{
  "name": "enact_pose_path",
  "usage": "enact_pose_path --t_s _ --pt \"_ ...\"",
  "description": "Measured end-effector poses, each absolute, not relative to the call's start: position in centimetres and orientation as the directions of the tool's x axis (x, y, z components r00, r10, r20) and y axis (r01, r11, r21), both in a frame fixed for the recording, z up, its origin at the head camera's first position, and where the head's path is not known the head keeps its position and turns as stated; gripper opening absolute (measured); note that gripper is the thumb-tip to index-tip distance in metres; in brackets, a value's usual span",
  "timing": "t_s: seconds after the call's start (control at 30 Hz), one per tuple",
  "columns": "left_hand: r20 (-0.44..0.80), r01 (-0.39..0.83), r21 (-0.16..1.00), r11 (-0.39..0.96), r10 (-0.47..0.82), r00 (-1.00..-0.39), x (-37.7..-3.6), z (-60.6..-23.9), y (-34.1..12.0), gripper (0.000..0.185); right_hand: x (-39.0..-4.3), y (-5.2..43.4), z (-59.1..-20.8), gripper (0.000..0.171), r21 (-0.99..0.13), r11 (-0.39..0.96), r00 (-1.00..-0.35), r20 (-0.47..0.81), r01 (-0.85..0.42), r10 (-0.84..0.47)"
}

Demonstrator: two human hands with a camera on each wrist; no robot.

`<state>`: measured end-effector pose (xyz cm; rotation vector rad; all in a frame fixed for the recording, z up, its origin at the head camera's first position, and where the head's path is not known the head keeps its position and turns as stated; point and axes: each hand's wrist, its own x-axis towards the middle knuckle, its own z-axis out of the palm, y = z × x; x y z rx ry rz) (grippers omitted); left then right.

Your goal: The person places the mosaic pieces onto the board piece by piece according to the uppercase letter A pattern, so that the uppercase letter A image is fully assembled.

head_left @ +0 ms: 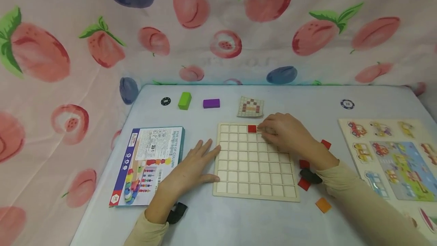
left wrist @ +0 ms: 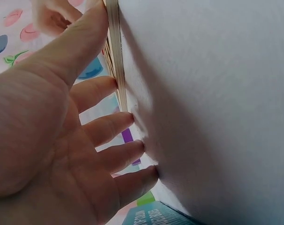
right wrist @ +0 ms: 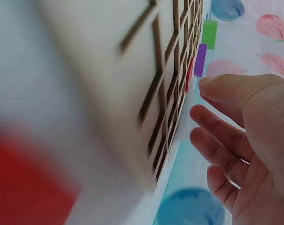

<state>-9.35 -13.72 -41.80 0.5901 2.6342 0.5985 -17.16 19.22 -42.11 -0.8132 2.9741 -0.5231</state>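
**Two hands at a gridded wooden board**

Head view: the wooden grid board (head_left: 254, 160) lies mid-table, with open table before its near edge. The left hand (head_left: 192, 166) lies flat, fingers spread, against the board's left edge. The right hand (head_left: 288, 132) hovers over the board's far right corner, fingers loosely bent; whether it pinches anything I cannot tell. One red tile (head_left: 252, 128) sits in a top-row cell. Loose red tiles (head_left: 304, 164) and an orange tile (head_left: 323, 205) lie just right of the board. A boxed toy (head_left: 148, 164) lies left, a vehicle puzzle (head_left: 396, 158) right; a green block (head_left: 184, 100), purple block (head_left: 211, 103) and pattern card (head_left: 250, 106) line the far edge.

Left wrist view: fingertips (left wrist: 132, 122) touch the board's edge.

Right wrist view: relaxed fingers (right wrist: 221, 129) are near the grid, not touching it.
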Motion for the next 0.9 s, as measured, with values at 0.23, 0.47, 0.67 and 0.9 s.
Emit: enact_pose_path --t_s 0.23,0.47,0.67,0.9 --pt "-0.256 0.302 0.49 0.818 0.466 -0.847 -9.3 -41.7 -13.7 0.091 -13.8 25.2 -41.6 0.026 -0.289 0.883 -0.927 0.053 -0.37 -0.371" --pt "-0.272 0.291 0.488 0.823 0.46 -0.845 -9.2 -41.9 -13.7 0.092 -11.5 31.7 -42.4 0.035 -0.251 0.945 -0.973 -0.045 -0.21 -0.229" --pt "-0.266 0.29 0.484 0.826 0.455 -0.85 -9.2 -42.0 -13.8 0.092 -10.9 33.9 -42.5 0.045 -0.245 0.961 -0.982 -0.103 -0.126 -0.155" --pt "-0.277 0.289 0.492 0.821 0.463 -0.842 -9.2 -41.8 -13.8 0.092 -11.0 33.3 -42.5 0.038 -0.258 0.957 -0.983 -0.086 -0.135 -0.162"
